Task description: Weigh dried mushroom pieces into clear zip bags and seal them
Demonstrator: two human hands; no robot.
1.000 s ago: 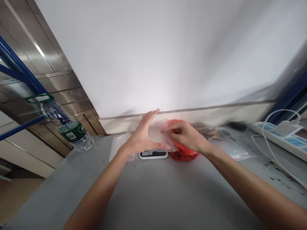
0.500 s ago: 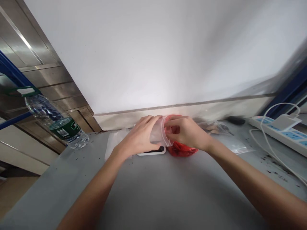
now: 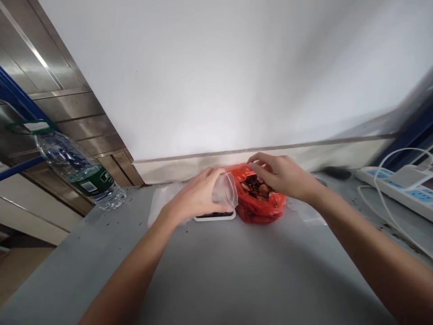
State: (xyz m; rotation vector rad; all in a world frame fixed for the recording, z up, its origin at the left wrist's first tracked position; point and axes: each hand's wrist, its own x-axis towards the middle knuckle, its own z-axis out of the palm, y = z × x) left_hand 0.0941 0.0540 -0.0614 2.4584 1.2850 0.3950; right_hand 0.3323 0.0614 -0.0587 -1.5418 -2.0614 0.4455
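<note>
Hands sit close together at the counter's 12 o'clock edge: left hand clasps a clear zip bag, mouth facing 3 o'clock, just beside the red bag, where the nearer right hand dips curled fingertips, whether pinching anything I cannot tell

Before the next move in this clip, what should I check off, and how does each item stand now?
1. Grip: left hand holds the clear zip bag: ok.
2. Mouth of the clear zip bag open toward the red bag: ok.
3. Opening of the red bag shows brown pieces: ok.
4. Reach: right hand over that opening: ok.
5. Piece pinched in right hand: cannot tell.
6. Display of white device under left hand readable: cannot tell.
</note>
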